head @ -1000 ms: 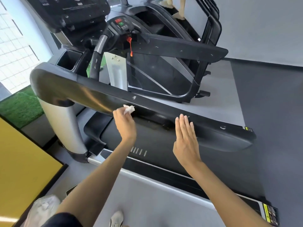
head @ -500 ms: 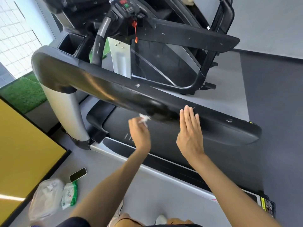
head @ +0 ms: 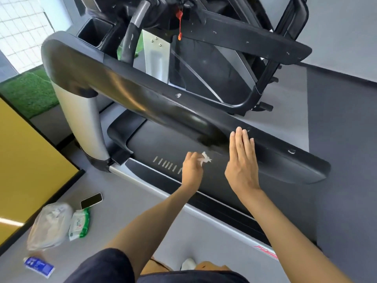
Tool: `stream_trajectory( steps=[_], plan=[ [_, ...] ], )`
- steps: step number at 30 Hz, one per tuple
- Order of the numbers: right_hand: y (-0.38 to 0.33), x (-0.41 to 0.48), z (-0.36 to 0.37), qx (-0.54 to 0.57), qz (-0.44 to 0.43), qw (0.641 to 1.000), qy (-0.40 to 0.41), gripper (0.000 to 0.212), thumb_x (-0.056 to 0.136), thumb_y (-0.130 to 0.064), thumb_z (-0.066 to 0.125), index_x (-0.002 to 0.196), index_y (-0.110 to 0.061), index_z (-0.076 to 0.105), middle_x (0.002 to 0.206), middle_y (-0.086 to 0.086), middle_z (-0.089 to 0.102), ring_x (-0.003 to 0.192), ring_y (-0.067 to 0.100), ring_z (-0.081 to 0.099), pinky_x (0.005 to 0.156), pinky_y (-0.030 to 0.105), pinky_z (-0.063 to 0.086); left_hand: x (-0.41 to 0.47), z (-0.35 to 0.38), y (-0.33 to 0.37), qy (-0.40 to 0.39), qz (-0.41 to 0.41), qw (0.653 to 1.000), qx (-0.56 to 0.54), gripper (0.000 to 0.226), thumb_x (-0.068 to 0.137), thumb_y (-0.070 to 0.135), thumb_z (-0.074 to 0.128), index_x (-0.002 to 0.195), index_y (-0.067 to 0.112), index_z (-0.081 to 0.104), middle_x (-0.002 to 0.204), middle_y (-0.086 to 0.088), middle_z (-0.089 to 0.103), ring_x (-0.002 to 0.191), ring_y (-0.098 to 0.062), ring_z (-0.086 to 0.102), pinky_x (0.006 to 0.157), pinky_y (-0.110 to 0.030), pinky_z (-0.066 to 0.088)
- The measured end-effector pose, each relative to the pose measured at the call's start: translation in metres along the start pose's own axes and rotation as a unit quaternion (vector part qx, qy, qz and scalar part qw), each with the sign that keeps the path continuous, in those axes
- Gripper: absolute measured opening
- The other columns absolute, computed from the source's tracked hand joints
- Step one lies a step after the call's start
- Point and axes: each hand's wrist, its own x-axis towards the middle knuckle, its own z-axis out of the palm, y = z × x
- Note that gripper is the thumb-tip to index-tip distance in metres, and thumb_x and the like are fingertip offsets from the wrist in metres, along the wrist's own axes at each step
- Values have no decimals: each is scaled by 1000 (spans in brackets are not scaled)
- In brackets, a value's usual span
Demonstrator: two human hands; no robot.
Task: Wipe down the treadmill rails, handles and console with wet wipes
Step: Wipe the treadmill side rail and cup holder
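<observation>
Rail [head: 142,94]: glossy black, pale scuffs. Upright post [head: 81,123]: silver. Deck [head: 159,148]: dark grey, row of pale dashes near its left edge. Side strip [head: 119,172]: silver. Wet wipe [head: 205,159]: white. Safety tag [head: 179,23]: red. On the grey floor [head: 122,205]: wipes pack [head: 79,223] white with green trim, phone [head: 91,200] black, bag [head: 49,225] cloudy clear, tube [head: 38,267] blue with white print. Wall panel [head: 26,156]: yellow, black border. Turf [head: 28,90]: green. Far wall [head: 20,23]: white, thin dark grid. Shorts [head: 106,266]: dark navy.
</observation>
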Motion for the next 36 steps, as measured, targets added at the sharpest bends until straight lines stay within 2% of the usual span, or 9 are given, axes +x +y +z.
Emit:
stream_trajectory(
  steps=[5,9,13,16,19,22,27,32,36],
  plan=[
    [-1,0,1,-23,-2,1000,-9,64,87,3,-2,145,9,24,150,28,28,140,42,23,116,51,21,67,-58,10,199,-263,906,-266,7,92,8,43,92,13,48,94,-6,57,84,-20,52,75,-28,42],
    [-4,1,-4,-37,0,999,-29,62,86,1,4,146,10,16,152,29,21,142,43,17,116,52,20,83,-58,33,194,-359,790,-458,19,87,0,50,73,11,47,43,6,49,63,-17,43,63,-24,41],
    [-5,2,-3,-40,-1,999,-35,62,87,-1,1,146,10,14,152,30,20,141,45,18,114,52,20,34,-18,49,98,-314,837,-437,32,81,-4,51,63,22,56,43,13,56,84,-25,59,91,-40,48],
    [-3,2,-3,-33,-8,999,-34,60,90,-6,-3,145,10,16,151,30,22,141,45,20,114,53,20,-4,5,57,-18,-259,868,-424,34,80,-10,53,66,18,65,65,5,67,78,-19,63,88,-40,52],
    [-2,1,-2,-27,-7,999,-23,67,92,-10,-14,144,10,22,150,30,27,139,44,25,113,52,22,-14,-9,52,-87,-258,843,-464,26,83,-16,52,79,6,65,77,-5,70,77,-18,67,75,-32,59],
    [-2,0,-1,-18,-9,1000,-15,64,88,-3,-5,144,10,23,150,29,27,140,43,24,113,53,26,20,-47,23,26,-332,803,-494,27,85,-15,49,77,8,61,75,-4,67,76,-22,63,63,-29,57],
    [0,1,-4,-6,-5,1000,-18,65,81,2,13,145,9,24,151,27,26,141,42,23,115,51,22,76,-89,23,175,-306,761,-545,23,82,-11,55,69,7,60,59,1,63,76,-18,59,74,-27,53],
    [3,-2,-6,-13,-12,1000,-24,67,80,3,15,147,7,18,154,25,21,144,39,17,117,48,17,47,-61,53,123,-289,832,-457,32,75,-15,48,61,11,59,44,6,55,65,-12,55,73,-26,38],
    [0,-2,-1,-1,4,1000,-8,66,82,6,20,147,5,16,154,24,20,144,38,16,118,48,15,5,-26,53,-90,-207,895,-384,39,76,-19,49,63,14,67,67,-6,65,68,-20,60,77,-36,51]
  ],
)
